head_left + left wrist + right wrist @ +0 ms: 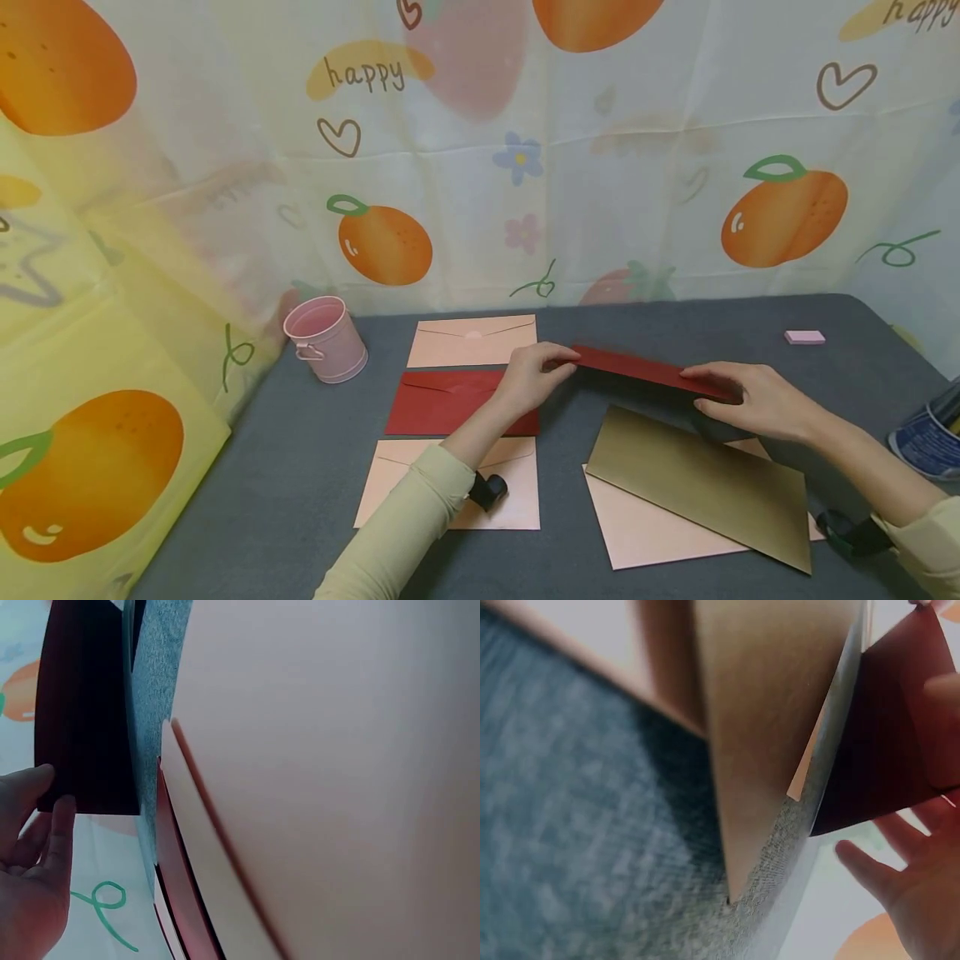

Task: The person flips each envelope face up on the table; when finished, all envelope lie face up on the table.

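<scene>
A dark red envelope [637,369] is held in the air over the grey table [300,467], between both hands. My left hand [558,360] pinches its left end and my right hand [705,392] grips its right end from above. The left wrist view shows the same envelope [86,712] as a dark sheet with my fingertips [45,817] at its lower edge. In the right wrist view it [892,750] lies between my thumb and fingers [900,885].
Under my left arm lie a pink envelope [472,340], a second red envelope [442,402] and another pink one [517,492] in a column. A gold envelope [705,479] overlaps a pink one [652,533] at the right. A pink bucket [326,337], an eraser [804,337] and a blue-white container [930,433] stand around.
</scene>
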